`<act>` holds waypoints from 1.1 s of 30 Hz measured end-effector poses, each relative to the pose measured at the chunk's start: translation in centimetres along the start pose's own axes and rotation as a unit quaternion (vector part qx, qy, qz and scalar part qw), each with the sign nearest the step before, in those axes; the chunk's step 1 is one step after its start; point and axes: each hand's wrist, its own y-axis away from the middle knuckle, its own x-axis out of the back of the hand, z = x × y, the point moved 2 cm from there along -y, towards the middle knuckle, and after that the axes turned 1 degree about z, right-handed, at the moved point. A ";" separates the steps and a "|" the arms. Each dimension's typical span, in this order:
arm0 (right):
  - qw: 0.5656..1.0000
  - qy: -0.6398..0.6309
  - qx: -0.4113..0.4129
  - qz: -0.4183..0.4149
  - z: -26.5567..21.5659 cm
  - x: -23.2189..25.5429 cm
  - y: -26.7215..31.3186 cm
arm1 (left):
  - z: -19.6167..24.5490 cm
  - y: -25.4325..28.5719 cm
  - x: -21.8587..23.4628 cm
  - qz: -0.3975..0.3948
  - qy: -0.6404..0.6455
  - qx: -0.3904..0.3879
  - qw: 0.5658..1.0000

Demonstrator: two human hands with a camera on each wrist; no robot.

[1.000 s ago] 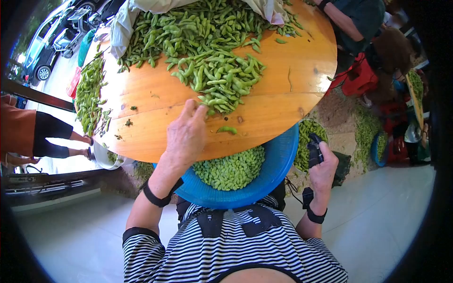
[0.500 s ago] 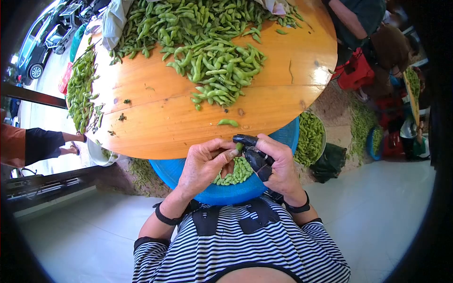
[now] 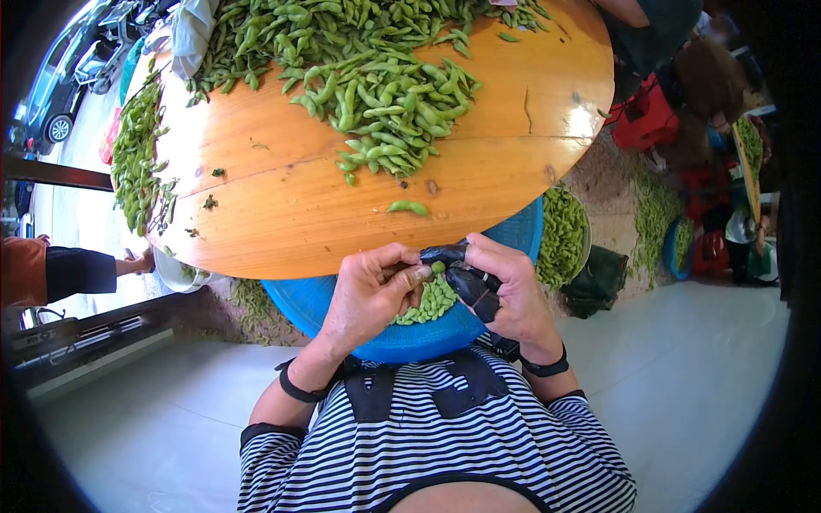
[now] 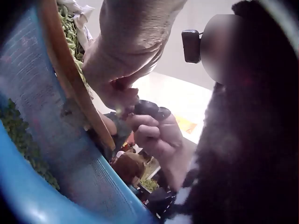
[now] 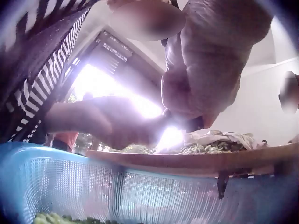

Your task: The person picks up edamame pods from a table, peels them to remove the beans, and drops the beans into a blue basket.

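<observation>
My left hand [image 3: 368, 295] pinches a green soybean pod [image 3: 438, 268] between thumb and fingers, over the blue basket [image 3: 402, 349]. Black wrapping covers the thumb and a finger of my right hand [image 3: 510, 295], which grips the pod's other side. Much of the pod is hidden by the fingers. Below the hands, shelled green beans [image 3: 434, 306] lie in the basket. In the left wrist view, the right hand's black-wrapped tips [image 4: 147, 108] meet the left fingertips. Beyond the hands, a heap of soybean pods [image 3: 393, 120] covers part of the wooden table [image 3: 299, 231].
One loose pod [image 3: 407, 207] lies near the table's front edge. More pods [image 3: 137, 162] lie along the left edge. A tub of pods [image 3: 560, 239] stands right of the basket, beside a dark bag [image 3: 596, 282]. A red stool [image 3: 646, 120] stands farther right.
A second ago my left hand was at the pod heap and my right hand was off to the right. Both came together over the basket and have stayed there on the pod.
</observation>
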 end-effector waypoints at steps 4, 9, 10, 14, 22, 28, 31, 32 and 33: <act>0.999 0.015 0.032 0.000 0.1 0.2 0.4 | -0.1 0.2 -0.4 0.032 -0.077 -0.059 0.995; 1.000 0.024 0.011 0.004 -0.2 0.0 0.6 | 0.3 0.2 -0.5 0.054 -0.160 -0.130 0.977; 1.000 0.020 0.011 0.002 -0.4 0.0 0.6 | 0.1 0.2 -0.5 0.054 -0.159 -0.129 0.977; 0.999 0.031 0.030 0.022 -0.3 -0.1 0.6 | 0.0 0.4 -0.6 0.056 -0.122 -0.114 0.984; 0.919 -0.331 -0.210 -0.050 1.4 0.5 1.5 | -0.9 0.1 -0.1 -0.118 0.283 0.123 0.944; 0.999 -0.006 -0.018 0.049 -0.2 -0.9 1.0 | -1.1 0.4 -1.6 -0.007 0.086 -0.059 0.994; 0.996 0.022 -0.033 0.076 -0.4 -1.4 1.2 | -1.5 0.4 -1.4 0.038 -0.035 -0.082 0.995; 0.995 0.030 -0.017 0.092 -0.4 -1.6 1.2 | -1.2 0.3 -1.3 0.033 -0.103 -0.112 0.988; 0.993 0.039 -0.001 0.108 -0.5 -1.6 1.3 | -0.8 0.3 -1.1 0.028 -0.170 -0.141 0.975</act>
